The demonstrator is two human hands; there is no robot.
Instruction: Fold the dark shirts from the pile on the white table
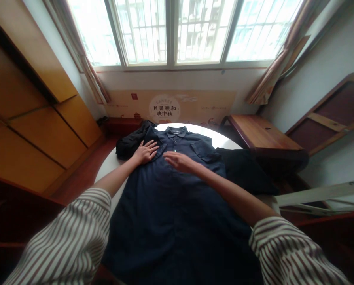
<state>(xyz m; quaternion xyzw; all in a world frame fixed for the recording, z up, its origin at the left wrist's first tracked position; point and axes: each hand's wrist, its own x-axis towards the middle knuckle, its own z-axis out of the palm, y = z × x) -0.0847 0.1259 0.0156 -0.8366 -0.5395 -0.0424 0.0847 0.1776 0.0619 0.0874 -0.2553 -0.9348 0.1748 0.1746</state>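
Note:
A dark navy button-up shirt (165, 206) lies spread flat on a round white table (224, 139), collar (177, 132) toward the window. My left hand (146, 152) rests palm down on the shirt's upper chest, fingers spread, beside a crumpled black garment (132, 142). My right hand (178, 161) hovers or lightly touches near the button placket, fingers extended, close to a chest pocket (203, 150). Another black cloth (245, 170) lies under or against the shirt's far side. Striped sleeves cover both my forearms near the elbows.
A wooden side table (262, 134) stands right of the round table, with a white rail (322, 194) in front and a folded wood-framed panel (325, 114) against the wall. Yellow wardrobe doors (40, 107) fill the left. A window (171, 31) and poster (171, 107) are ahead.

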